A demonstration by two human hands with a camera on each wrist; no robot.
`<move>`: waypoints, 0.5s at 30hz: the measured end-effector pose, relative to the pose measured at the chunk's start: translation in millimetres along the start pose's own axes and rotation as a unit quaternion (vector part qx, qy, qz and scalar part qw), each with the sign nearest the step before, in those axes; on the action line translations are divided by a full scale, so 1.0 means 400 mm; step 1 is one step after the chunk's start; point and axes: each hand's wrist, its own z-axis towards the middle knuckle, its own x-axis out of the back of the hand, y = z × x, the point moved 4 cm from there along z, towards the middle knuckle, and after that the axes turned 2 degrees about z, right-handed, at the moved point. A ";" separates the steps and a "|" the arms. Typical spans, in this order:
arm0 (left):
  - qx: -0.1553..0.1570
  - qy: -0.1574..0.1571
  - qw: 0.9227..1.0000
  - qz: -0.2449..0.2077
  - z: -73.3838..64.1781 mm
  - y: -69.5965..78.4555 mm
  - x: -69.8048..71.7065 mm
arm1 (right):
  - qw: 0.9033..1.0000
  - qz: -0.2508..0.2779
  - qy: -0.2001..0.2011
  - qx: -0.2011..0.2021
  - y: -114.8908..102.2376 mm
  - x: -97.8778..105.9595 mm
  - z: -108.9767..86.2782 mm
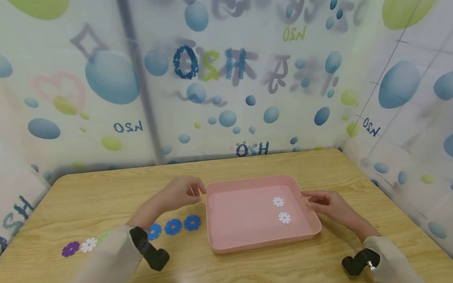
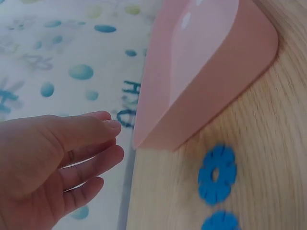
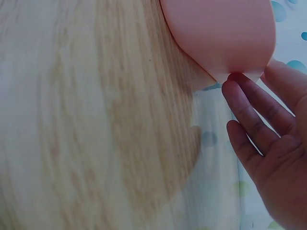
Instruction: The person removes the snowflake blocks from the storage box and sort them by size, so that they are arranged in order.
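Observation:
A shallow pink tray (image 1: 252, 245) stands on the table with two white notched flower-shaped discs (image 1: 284, 217) inside its right half. My left hand (image 1: 180, 191) hovers beside the tray's far left corner, fingers loosely bent and holding nothing. In the left wrist view a small gap shows between those fingertips (image 2: 113, 125) and the pink wall. At the opposite side my right hand (image 1: 331, 204) touches the tray's right wall, fingers fairly straight. The right wrist view shows its fingertips (image 3: 231, 91) against the outside of the wall, near the rim.
Several blue notched discs (image 1: 192, 222) lie in a row left of the tray. Farther left are a white disc (image 1: 88, 244), a purple disc (image 1: 70, 249) and a green one (image 1: 105, 236) partly behind the left sleeve. Patterned curtains (image 1: 217, 116) surround the wooden table (image 1: 166, 173).

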 end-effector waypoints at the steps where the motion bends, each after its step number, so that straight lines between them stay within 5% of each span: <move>1: 0.004 -0.005 1.000 -0.006 0.015 0.004 -0.011 | 1.000 0.000 0.000 0.000 0.000 0.000 0.000; 8: 0.054 -0.046 0.997 -0.027 0.114 0.029 -0.087 | 1.000 -0.004 0.001 -0.002 -0.001 0.002 0.003; 15: 0.096 -0.081 0.991 -0.049 0.173 0.059 -0.157 | 1.000 0.000 0.000 -0.001 -0.007 0.001 -0.002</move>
